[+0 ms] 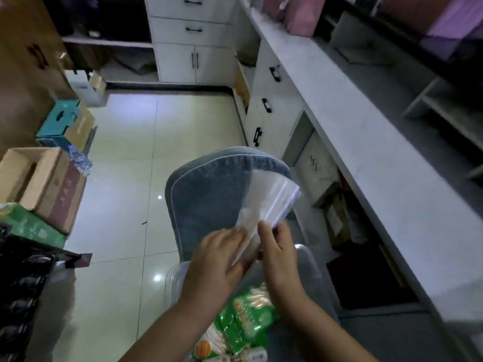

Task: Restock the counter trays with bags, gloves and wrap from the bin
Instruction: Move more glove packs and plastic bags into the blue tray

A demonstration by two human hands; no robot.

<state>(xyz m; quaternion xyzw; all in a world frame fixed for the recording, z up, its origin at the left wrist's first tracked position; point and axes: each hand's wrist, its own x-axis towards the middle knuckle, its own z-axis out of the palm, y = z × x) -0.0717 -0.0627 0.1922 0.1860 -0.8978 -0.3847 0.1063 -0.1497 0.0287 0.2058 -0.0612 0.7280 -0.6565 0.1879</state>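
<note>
Both hands meet on a stack of clear bags (269, 202), held tilted above the bin (309, 259). On the right hand (277, 248), the thumb lies on the front of the stack and the fingers curl behind its edge, pinching it. The left hand (219, 259) lies over the stack's lower end; it is blurred, so I cannot tell whether it grips or only presses.

A green packet (248, 309) lies in the clear bin, just in front of a blue-grey chair (209, 199). To the right a pale grey bench (352, 121) runs away from the camera, with white drawers (271, 105) on black handles beneath it. The floor (125, 178) is glossy pale tile. Along the left stand cardboard boxes (44, 184), a teal box (61, 117) and a plastic bottle (79, 158). A white cabinet (193, 37) closes the far end.
</note>
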